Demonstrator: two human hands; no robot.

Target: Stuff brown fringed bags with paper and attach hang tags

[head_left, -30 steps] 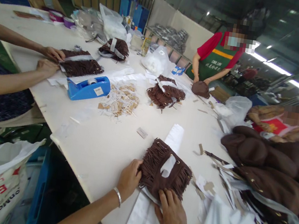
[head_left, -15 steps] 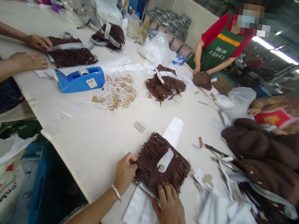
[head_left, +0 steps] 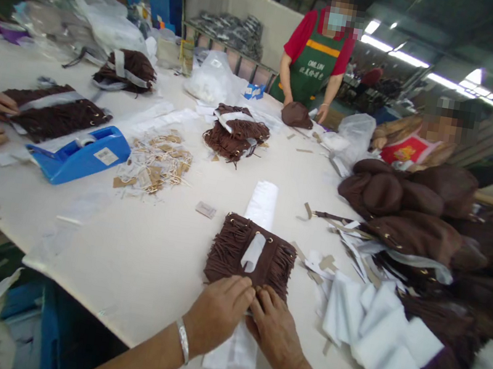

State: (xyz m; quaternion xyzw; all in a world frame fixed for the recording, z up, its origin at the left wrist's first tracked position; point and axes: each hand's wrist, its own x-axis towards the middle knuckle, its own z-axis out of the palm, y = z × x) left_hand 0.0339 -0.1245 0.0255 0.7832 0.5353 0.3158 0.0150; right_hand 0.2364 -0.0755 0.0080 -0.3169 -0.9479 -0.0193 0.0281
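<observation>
Head view: the left hand (head_left: pixel 217 311) has slid from the side of the brown fringed bag (head_left: pixel 235 254) to its near edge. It now touches the right hand (head_left: pixel 274 329) there. The left fingers are curled and pinch that edge. The right fingers lie on it, but I cannot tell if they grip. The bag lies flat on the counter (head_left: pixel 146 256), on a long white paper (head_left: pixel 263 199). It looks like the work has moved to the bag's near edge.

The left hand (head_left: pixel 217 309) and right hand (head_left: pixel 275 331) hide the fringed bag's (head_left: pixel 231 251) near edge.
</observation>
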